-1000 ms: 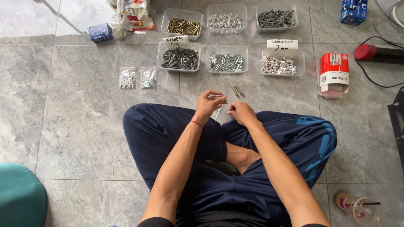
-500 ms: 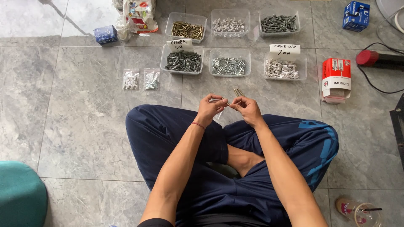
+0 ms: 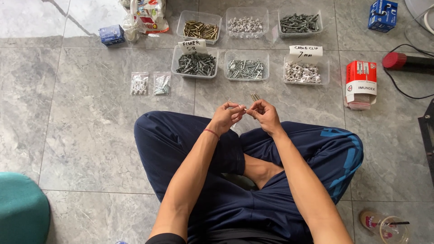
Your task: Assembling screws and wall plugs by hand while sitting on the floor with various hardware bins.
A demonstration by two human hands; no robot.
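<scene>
I sit cross-legged on a grey tiled floor with both hands raised in front of my knees. My left hand and my right hand meet fingertip to fingertip, pinching a small thin metal piece between them. A few brass screws stick up from the fingers of my right hand. A red band circles my left wrist.
Several clear tubs lie ahead: brass screws, white clips, grey plugs, silver screws, white cable clips. Two small filled bags lie to the left, a red-and-white box to the right, and a cup is near my right knee.
My hands have drawn closer, so the fingertips now touch. The view has shifted slightly. The tubs and bags have not moved.
</scene>
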